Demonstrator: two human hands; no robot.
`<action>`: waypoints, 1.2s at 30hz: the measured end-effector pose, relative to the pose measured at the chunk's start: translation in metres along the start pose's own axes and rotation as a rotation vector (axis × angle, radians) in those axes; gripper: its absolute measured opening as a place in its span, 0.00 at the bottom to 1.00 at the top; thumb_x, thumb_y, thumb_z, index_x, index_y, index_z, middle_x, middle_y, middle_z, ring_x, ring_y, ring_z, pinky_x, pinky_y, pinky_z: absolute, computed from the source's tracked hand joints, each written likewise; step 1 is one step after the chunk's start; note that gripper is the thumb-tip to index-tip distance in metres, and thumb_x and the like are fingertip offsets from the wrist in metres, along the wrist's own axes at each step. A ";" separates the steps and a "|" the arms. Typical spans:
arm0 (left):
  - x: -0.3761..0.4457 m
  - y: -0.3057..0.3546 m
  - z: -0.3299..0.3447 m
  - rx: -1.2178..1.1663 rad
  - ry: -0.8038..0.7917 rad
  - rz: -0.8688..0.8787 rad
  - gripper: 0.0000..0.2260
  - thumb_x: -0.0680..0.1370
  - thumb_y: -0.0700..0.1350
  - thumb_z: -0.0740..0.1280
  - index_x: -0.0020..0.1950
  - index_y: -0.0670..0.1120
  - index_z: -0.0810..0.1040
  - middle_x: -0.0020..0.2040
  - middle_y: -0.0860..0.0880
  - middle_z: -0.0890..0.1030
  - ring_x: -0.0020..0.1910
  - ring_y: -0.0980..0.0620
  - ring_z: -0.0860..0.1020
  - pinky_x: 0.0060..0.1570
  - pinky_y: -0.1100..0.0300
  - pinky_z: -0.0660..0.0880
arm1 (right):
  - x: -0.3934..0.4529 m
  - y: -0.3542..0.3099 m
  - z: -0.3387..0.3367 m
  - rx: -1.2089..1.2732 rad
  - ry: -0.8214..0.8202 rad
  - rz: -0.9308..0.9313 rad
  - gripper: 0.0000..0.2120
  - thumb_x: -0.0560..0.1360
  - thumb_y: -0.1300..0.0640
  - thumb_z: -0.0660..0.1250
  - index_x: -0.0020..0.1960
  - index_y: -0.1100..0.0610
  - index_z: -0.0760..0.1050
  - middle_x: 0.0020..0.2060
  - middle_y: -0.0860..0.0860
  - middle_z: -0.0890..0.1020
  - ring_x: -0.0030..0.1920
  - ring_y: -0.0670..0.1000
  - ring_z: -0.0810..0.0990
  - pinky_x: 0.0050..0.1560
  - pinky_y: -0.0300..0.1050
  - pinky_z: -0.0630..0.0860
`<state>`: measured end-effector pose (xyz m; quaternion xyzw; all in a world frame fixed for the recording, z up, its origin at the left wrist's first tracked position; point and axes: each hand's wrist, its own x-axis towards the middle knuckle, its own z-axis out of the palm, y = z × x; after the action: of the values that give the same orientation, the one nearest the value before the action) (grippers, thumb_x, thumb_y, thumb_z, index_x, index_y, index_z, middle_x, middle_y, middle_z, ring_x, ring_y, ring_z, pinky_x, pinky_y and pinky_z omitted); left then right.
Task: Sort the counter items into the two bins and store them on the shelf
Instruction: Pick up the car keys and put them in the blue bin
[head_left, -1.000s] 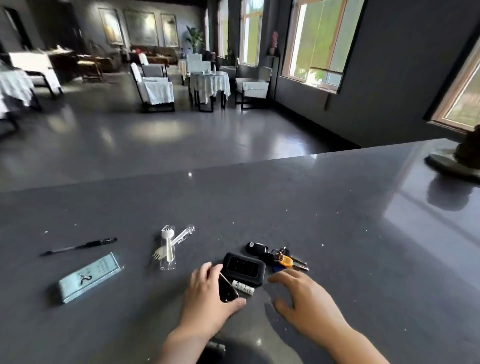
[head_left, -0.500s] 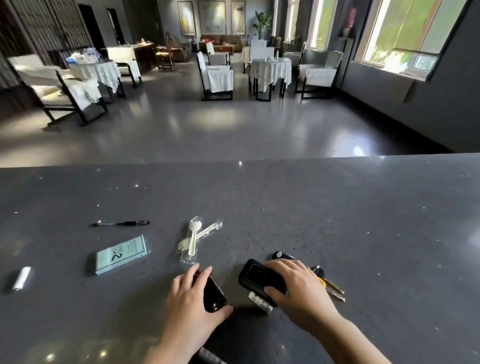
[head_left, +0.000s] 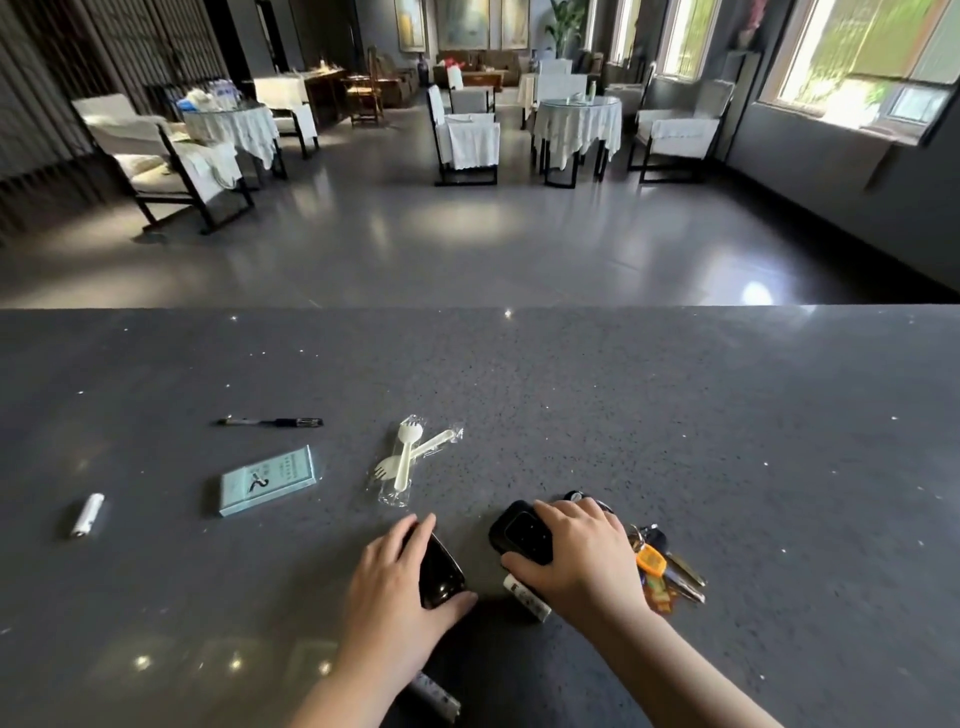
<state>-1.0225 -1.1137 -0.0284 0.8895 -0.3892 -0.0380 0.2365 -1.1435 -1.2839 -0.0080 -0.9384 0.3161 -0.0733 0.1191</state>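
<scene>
A: What's the biggest thing in view?

B: The dark speckled tabletop (head_left: 623, 415), running the full width, with a dining room behind it.

A: And the hands?

B: Both are down near its front edge. The left hand (head_left: 400, 582) has its fingers curled over a glossy black device (head_left: 440, 571), thumb against the near end. The right hand (head_left: 576, 556) is clamped on a black rounded case (head_left: 519, 532), fingers over the far side, thumb at the near corner.

A: What else lies around them?

B: A teal box (head_left: 267, 479) sits left of centre. A bunch of keys (head_left: 662, 564) with an orange tag lies just beside the right hand. 2 white plastic sporks (head_left: 408, 462) in clear wrap lie crossed beyond the left hand. A black pen (head_left: 272, 422) lies beyond the box.

A: Smaller still?

B: A white lighter (head_left: 87, 514) far left, well apart from the rest, and a small white tube (head_left: 527, 597) partly hidden under the right hand.
</scene>
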 end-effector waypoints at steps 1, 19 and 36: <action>-0.001 0.000 0.000 -0.002 -0.003 -0.004 0.42 0.69 0.70 0.65 0.77 0.58 0.53 0.75 0.60 0.55 0.71 0.55 0.58 0.69 0.60 0.58 | 0.000 -0.001 0.002 -0.009 0.002 -0.001 0.32 0.67 0.30 0.58 0.65 0.46 0.71 0.57 0.43 0.78 0.61 0.49 0.70 0.61 0.44 0.64; -0.017 -0.024 -0.049 -0.256 0.208 -0.147 0.38 0.57 0.59 0.78 0.66 0.57 0.72 0.59 0.60 0.70 0.59 0.57 0.64 0.59 0.62 0.63 | -0.027 -0.020 -0.017 0.137 0.068 -0.072 0.37 0.70 0.37 0.65 0.75 0.50 0.61 0.63 0.44 0.73 0.64 0.47 0.68 0.61 0.40 0.66; -0.209 -0.213 -0.196 -0.199 0.618 -0.612 0.37 0.58 0.60 0.75 0.66 0.57 0.71 0.59 0.64 0.68 0.62 0.60 0.62 0.59 0.63 0.62 | -0.062 -0.326 0.021 0.384 -0.125 -0.576 0.24 0.61 0.40 0.72 0.55 0.42 0.75 0.41 0.37 0.74 0.47 0.41 0.71 0.42 0.30 0.63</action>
<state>-0.9750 -0.7641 0.0250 0.9061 -0.0137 0.1243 0.4041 -1.0009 -0.9911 0.0563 -0.9522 0.0109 -0.1042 0.2868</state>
